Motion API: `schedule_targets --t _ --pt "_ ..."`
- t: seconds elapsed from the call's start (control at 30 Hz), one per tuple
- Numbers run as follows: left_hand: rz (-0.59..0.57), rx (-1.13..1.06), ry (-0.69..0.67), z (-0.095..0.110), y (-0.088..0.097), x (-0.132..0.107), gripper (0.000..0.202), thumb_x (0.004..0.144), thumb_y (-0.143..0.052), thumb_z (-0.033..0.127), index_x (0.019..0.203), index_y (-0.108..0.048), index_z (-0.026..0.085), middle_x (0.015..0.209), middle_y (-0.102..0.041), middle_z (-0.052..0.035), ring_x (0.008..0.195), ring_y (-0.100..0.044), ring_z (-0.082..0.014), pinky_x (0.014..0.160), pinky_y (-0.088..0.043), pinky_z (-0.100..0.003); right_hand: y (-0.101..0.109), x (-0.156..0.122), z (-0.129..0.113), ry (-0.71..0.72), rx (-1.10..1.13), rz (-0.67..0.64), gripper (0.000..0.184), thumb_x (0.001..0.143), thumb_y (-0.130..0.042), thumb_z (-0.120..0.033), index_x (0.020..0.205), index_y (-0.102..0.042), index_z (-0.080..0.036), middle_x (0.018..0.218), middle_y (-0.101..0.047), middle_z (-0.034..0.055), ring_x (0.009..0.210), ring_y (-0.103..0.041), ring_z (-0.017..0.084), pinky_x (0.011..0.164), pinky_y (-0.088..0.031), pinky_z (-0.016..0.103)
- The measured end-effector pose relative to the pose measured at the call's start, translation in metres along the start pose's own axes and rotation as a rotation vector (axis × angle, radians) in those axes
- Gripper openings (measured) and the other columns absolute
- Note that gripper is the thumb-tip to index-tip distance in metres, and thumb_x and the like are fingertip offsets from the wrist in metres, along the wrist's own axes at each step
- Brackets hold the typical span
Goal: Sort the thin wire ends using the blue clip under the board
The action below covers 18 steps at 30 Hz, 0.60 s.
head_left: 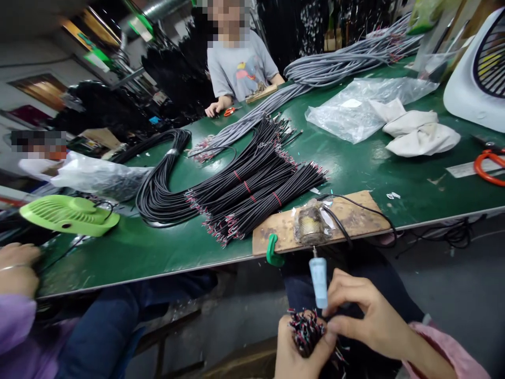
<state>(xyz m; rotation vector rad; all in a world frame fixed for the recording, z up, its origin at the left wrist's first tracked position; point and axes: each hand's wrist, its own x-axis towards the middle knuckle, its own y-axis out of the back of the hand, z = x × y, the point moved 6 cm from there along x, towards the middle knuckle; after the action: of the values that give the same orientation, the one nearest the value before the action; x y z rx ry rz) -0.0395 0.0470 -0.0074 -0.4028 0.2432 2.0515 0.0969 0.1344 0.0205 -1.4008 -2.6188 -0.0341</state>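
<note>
My left hand (294, 352) is closed round a bundle of thin wires (307, 329) whose stripped red, green and white ends point up. My right hand (365, 313) pinches at those wire ends, fingers curled, beside a pale blue soldering iron handle (318, 281) that sticks out from a taped block (310, 225) on a wooden board (355, 216) clamped to the table edge by a green clamp (273, 252). Both hands are below the table edge, over my lap.
On the green table (158, 247) lie bundles of black cables (252, 189), grey cables (335, 66), plastic bags (355, 110), white cloth (418, 134), orange scissors (489, 166), a white fan (479, 73) and a green fan (69, 213). Another person's hands (16, 268) rest at left; a person (239, 66) sits opposite.
</note>
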Motion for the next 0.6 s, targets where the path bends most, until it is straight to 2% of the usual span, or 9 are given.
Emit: schedule_targets --t 0.07,0.13,0.2,0.3,0.4,0.5,0.6 --pt "0.048 0.043 -0.042 0.002 0.001 0.001 0.041 0.050 -0.091 0.036 0.074 -0.065 0.016 0.067 -0.072 -0.0030 0.062 -0.067 -0.0201 0.060 -0.055 -0.027 -0.005 -0.001 -0.010 0.051 -0.096 -0.040 0.011 0.086 -0.068 -0.027 0.081 -0.073 -0.018 0.074 -0.066 0.0046 0.076 -0.057 0.020 0.075 -0.041 0.035" --pt "0.083 0.048 -0.064 0.001 0.002 0.002 0.044 0.048 -0.092 0.032 0.079 -0.066 0.016 0.074 -0.074 -0.0044 0.071 -0.070 -0.0229 0.066 -0.056 -0.029 -0.006 -0.003 -0.011 0.045 -0.162 -0.037 0.012 0.089 -0.063 -0.020 0.080 -0.070 -0.018 0.075 -0.066 0.0040 0.074 -0.057 0.019 0.081 -0.040 0.038" --pt "0.098 0.028 -0.056 -0.005 0.004 0.002 0.044 0.049 -0.091 0.033 0.078 -0.064 0.016 0.073 -0.073 -0.0040 0.071 -0.070 -0.0235 0.067 -0.057 -0.030 -0.004 -0.004 -0.008 0.025 -0.191 -0.009 0.016 0.091 -0.060 -0.018 0.076 -0.066 -0.017 0.074 -0.064 0.0026 0.071 -0.057 0.018 0.088 -0.038 0.040" --pt "0.087 -0.023 0.012 -0.019 0.007 0.001 0.044 0.053 -0.089 0.039 0.075 -0.059 0.017 0.062 -0.070 -0.0013 0.056 -0.068 -0.0207 0.053 -0.055 -0.028 0.001 -0.006 0.001 -0.016 -0.173 0.023 0.020 0.092 -0.058 -0.021 0.072 -0.062 -0.017 0.071 -0.060 0.0018 0.069 -0.054 0.017 0.083 -0.040 0.037" --pt "0.057 -0.077 0.075 -0.030 0.006 -0.002 0.047 0.052 -0.089 0.044 0.076 -0.057 0.019 0.056 -0.067 0.0008 0.041 -0.061 -0.0167 0.037 -0.047 -0.024 0.002 -0.007 0.006 -0.040 -0.112 -0.001 0.019 0.093 -0.058 -0.024 0.078 -0.067 -0.017 0.075 -0.063 0.0039 0.072 -0.056 0.018 0.074 -0.041 0.034" --pt "0.043 -0.084 0.074 -0.031 0.004 -0.004 0.047 0.053 -0.089 0.044 0.078 -0.059 0.018 0.051 -0.064 0.0030 0.032 -0.053 -0.0131 0.031 -0.043 -0.023 -0.001 -0.007 0.001 -0.006 -0.078 -0.043 0.013 0.091 -0.062 -0.025 0.086 -0.072 -0.018 0.078 -0.067 0.0050 0.076 -0.058 0.020 0.076 -0.042 0.034" --pt "0.028 -0.074 0.055 -0.027 0.001 -0.003 0.045 0.053 -0.089 0.043 0.076 -0.060 0.018 0.047 -0.063 0.0038 0.030 -0.052 -0.0119 0.032 -0.045 -0.023 -0.002 -0.007 -0.004 0.030 -0.108 -0.008 0.010 0.088 -0.065 -0.020 0.080 -0.070 -0.018 0.074 -0.066 0.0037 0.072 -0.057 0.019 0.079 -0.042 0.036"
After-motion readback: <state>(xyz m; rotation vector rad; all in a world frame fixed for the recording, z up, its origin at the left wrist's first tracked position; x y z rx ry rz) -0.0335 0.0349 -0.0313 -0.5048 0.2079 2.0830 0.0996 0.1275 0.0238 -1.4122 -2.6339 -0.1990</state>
